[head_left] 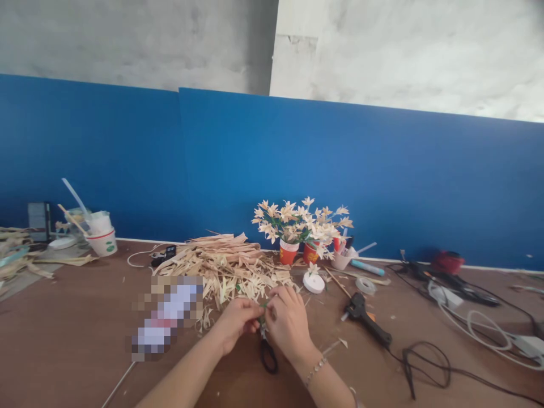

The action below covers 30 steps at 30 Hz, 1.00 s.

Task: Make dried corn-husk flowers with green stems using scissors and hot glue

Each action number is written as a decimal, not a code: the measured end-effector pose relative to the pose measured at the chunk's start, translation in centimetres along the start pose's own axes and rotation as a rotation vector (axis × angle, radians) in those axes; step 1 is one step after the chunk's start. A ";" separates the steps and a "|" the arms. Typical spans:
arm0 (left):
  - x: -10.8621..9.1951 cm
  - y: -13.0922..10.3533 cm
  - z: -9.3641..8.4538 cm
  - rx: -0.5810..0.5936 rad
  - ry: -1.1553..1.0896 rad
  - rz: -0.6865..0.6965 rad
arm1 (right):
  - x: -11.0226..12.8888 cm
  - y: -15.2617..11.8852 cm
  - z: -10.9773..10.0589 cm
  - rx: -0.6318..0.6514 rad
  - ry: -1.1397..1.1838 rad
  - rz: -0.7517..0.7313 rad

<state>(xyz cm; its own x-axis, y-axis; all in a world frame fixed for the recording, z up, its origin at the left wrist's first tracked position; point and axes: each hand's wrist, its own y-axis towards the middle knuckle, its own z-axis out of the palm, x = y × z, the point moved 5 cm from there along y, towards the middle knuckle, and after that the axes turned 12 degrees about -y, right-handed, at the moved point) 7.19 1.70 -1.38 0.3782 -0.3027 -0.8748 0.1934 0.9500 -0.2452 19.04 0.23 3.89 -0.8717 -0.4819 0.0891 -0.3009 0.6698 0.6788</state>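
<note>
My left hand and my right hand meet over the brown table, fingertips pinched together around a small green strip. Most of the strip is covered by my fingers, so its full shape does not show. Just below the fingers lies a pair of scissors, its black handle toward me and its blades partly under my hands. Beyond my fingers spreads a heap of dry, straw-coloured husk strips and cut petals.
Pale handmade flowers stand in red paper cups at the back. A white tape roll sits before them. On the right lie a black glue gun and tangled cables. A blurred-out object lies left.
</note>
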 end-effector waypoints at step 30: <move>-1.5 0.7 -0.8 0.021 0.234 0.288 | -1.7 0.2 1.9 0.159 0.510 0.348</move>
<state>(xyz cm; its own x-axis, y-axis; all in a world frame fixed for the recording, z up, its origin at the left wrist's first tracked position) 6.07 2.83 -0.58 0.2034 0.0044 -0.9791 0.1284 0.9912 0.0311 19.78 2.27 2.43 -0.6466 -0.4030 0.6476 -0.1211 0.8925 0.4345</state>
